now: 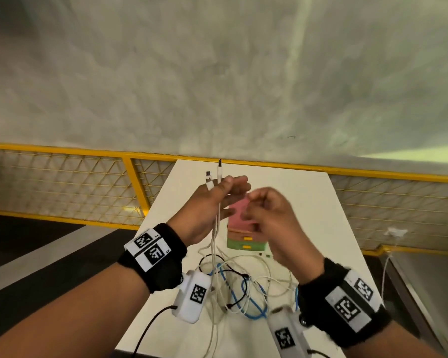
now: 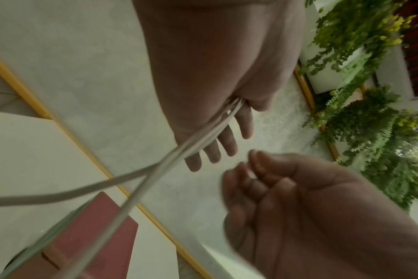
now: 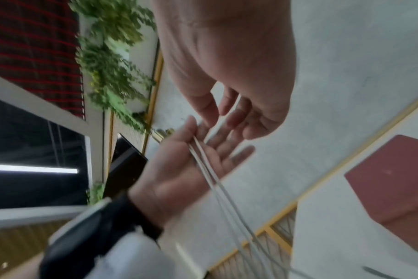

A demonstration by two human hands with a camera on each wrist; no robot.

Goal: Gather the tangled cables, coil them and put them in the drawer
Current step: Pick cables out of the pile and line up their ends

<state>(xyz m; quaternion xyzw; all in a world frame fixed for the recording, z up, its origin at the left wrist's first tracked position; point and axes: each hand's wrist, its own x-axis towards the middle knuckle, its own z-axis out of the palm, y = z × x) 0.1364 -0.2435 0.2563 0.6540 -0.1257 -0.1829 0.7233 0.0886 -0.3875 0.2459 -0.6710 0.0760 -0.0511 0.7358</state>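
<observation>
White tabletop (image 1: 308,202) fills the lower centre of the head view, set against a yellow mesh railing (image 1: 130,177) that crosses the frame from left to right, with pale mottled floor above it. At the middle of the frame the left hand (image 1: 212,200) is raised over the table and pinches several white cables (image 1: 214,236) between thumb and forefinger; two plug ends (image 1: 214,174) stick up above the fingers, and the strands hang straight down from the grip. The left wrist view shows the same strands (image 2: 184,151) running out from under the thumb across the palm, the other fingers extended. Just to the right, the right hand (image 1: 269,215) hovers with its fingers loosely curled and holds nothing; it is blurred. Below both hands, a tangle of white, blue and black cables (image 1: 243,285) lies on the table, joined to the hanging strands. Behind the hands stands a small drawer unit (image 1: 246,242) with a pink top, a green base and yellow handles, partly hidden by them. Green plants (image 2: 360,56) show at the right edge of the left wrist view.
</observation>
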